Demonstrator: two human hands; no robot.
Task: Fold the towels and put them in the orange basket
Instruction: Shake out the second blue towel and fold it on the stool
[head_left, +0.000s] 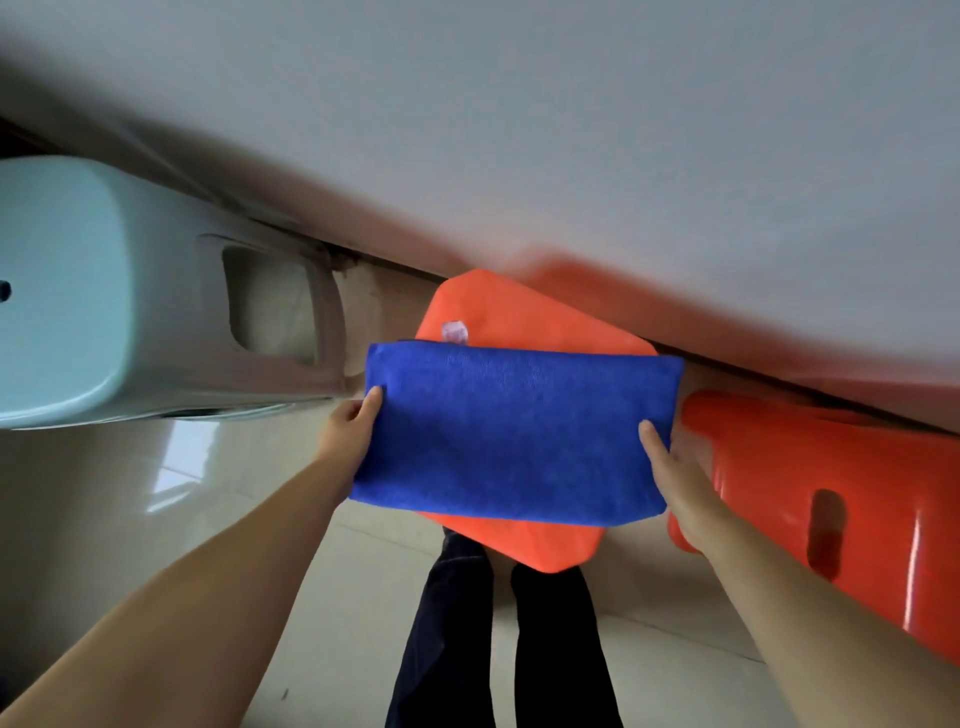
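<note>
Clearly, a folded blue towel (511, 431) is held flat at its two short ends above an orange basket (524, 317), which stands on the tiled floor (156, 493) close to the wall (571, 130). The left hand (349, 431) grips the left end, with the thumb laid on top and the other fingers hidden under the cloth; the right hand (675, 467) grips the right end in the same way, thumb on top. It cannot be told from this view whether the towel is touching the basket or is only held over it, and the inside of the basket is covered by the towel. A pale green plastic stool (104, 291) is seen at the left and an orange plastic stool (831, 499) at the right, just beside the basket. The step in hand is judged to be the lowering of the towel into the basket. Some risk is seen here: the towel looks wider than the basket, so its ends may be caught on the rim and the fold may be opened when the grip is released.
</note>
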